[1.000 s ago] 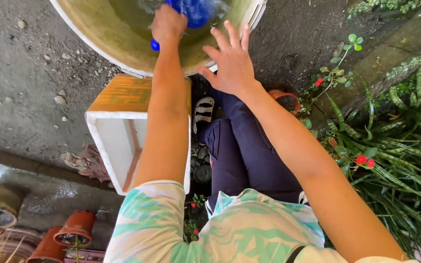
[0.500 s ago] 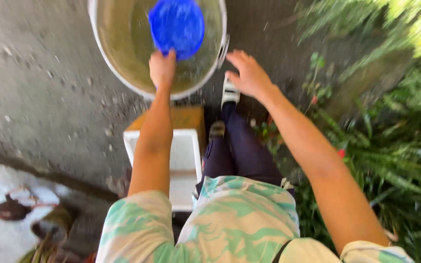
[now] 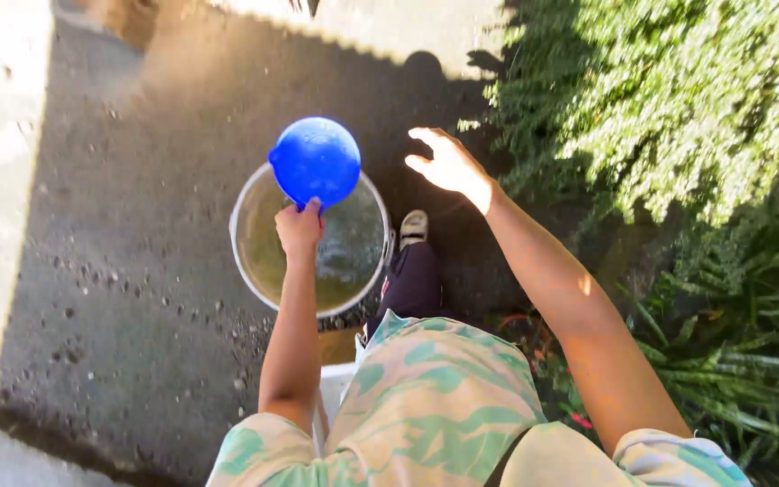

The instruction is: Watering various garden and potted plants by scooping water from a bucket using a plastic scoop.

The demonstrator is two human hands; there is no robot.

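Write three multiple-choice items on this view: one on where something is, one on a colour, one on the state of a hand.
1. Where is the blue scoop?
A. Lifted over the round tub
B. Lying on the ground by the bushes
C. Sunk at the tub's bottom

2. What colour is the water inside the tub?
A. Bright red
B. Murky yellow-green
C. Black

3. What is the right hand doing?
A. Gripping the tub's rim
B. Holding the scoop
C. Open in the air, holding nothing

Answers:
1 A: the left hand holds the scoop by its lower edge above the tub's far rim.
2 B: the water in the tub looks greenish-yellow.
3 C: its fingers are spread beside the tub, touching nothing.
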